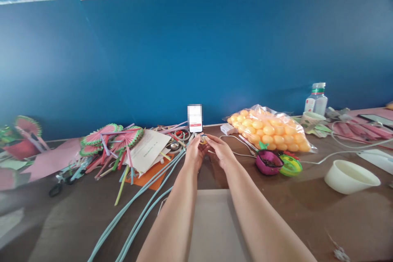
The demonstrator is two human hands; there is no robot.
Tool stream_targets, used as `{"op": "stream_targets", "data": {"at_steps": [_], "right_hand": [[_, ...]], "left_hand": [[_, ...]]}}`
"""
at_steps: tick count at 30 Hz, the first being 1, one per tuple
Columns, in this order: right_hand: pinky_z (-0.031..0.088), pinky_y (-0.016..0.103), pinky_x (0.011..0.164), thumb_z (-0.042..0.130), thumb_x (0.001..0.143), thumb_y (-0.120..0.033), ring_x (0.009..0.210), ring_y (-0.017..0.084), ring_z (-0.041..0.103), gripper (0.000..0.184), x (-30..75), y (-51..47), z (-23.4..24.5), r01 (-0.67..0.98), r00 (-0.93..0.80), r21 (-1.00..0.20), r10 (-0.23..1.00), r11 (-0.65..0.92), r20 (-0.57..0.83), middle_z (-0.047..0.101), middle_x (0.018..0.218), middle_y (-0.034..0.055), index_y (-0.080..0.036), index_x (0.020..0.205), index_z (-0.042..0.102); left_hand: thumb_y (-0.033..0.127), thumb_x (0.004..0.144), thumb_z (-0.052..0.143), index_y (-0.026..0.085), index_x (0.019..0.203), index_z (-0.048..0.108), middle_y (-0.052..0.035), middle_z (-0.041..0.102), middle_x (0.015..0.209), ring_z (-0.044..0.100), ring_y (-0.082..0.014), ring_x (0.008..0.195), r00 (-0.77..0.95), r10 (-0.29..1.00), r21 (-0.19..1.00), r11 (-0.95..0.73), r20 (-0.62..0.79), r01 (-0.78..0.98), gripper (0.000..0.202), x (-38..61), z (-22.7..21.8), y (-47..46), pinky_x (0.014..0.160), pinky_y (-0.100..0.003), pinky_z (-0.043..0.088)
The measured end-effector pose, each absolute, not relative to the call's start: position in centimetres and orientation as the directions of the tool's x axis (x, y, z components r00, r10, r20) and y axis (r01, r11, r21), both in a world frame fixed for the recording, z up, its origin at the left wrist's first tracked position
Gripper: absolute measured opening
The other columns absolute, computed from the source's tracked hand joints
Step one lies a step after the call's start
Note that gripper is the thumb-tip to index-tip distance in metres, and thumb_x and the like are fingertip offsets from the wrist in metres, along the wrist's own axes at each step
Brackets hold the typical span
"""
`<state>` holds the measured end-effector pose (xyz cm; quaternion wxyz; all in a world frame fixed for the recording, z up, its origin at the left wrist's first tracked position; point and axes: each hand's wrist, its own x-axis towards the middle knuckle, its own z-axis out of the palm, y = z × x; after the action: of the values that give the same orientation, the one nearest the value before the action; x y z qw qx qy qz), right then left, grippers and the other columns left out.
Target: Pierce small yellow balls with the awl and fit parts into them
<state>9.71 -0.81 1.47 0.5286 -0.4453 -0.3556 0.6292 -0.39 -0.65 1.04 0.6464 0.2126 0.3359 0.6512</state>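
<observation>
Along the back of the workspace, a tall blue panel [196,49] spans the full width of the view. Below it, a brown table [288,213] carries all items listed. A flat grey surface [211,229] lies under and between the forearms. Right of centre, near the panel: clear plastic bag [272,131] filled with orange balls. Left of the forearms, pale blue cables [106,233] run diagonally toward the near edge. Beyond them, pink-and-green pleated fans [131,138] lie heaped beside a white printed sheet [149,149], which partly overlaps an orange sheet [150,179]. Far right: white bowl [339,181], upright; two bottles [319,104] stand farther back. Left hand [194,150] and right hand [220,149] are raised at centre, fingers bent, fingertips brought close together. Purple dish [265,166] sits just beside a yellow-green dish [293,170], in front of the bag. Phone [195,118] appears upright, directly beyond the hands, screen lit. Small white box [229,129] near the bag's left end. Smallest entry: shiny round object [202,138], silver and yellowish, grasped between the fingertips of both hands; fine detail too small to resolve.
</observation>
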Motion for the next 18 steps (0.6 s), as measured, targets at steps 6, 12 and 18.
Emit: {"op": "stream_targets", "data": {"at_steps": [6, 12, 18], "right_hand": [[0.048, 0.023, 0.063, 0.070, 0.073, -0.035, 0.072, 0.012, 0.060, 0.028, 9.67, -1.01, 1.70, -0.357, -0.034, -0.914, 0.981, -0.193, -0.193, 0.071, 0.088, 0.0015, -0.026, 0.100, 0.073], [0.048, 0.023, 0.064, 0.073, 0.070, -0.035, 0.074, 0.012, 0.061, 0.028, 9.64, -0.98, 1.63, -0.352, -0.024, -0.917, 0.981, -0.187, -0.191, 0.072, 0.089, 0.0009, -0.027, 0.097, 0.073], [0.049, 0.024, 0.064, 0.073, 0.068, -0.036, 0.075, 0.014, 0.063, 0.031, 9.52, -0.83, 1.61, -0.351, -0.015, -0.921, 0.985, -0.169, -0.175, 0.072, 0.089, 0.0018, -0.026, 0.098, 0.073]], "left_hand": [[0.024, 0.085, 0.057, 0.012, 0.100, 0.064, -0.0067, 0.065, 0.078, 0.063, -0.0118, 0.064, -0.071, 0.986, 0.718, 0.059, -0.150, -0.693, 0.020, -0.40, 0.88, -0.56, 0.062, -0.023, 0.052], [0.025, 0.084, 0.060, 0.013, 0.098, 0.064, -0.0059, 0.064, 0.077, 0.062, -0.0108, 0.063, -0.066, 0.988, 0.725, 0.058, -0.142, -0.686, 0.019, -0.38, 0.97, -0.59, 0.062, -0.023, 0.052], [0.028, 0.081, 0.064, 0.013, 0.099, 0.065, -0.0060, 0.065, 0.079, 0.061, -0.0113, 0.064, -0.078, 0.991, 0.730, 0.025, -0.107, -0.683, 0.023, -0.29, 0.93, -0.74, 0.065, -0.025, 0.052]]}}
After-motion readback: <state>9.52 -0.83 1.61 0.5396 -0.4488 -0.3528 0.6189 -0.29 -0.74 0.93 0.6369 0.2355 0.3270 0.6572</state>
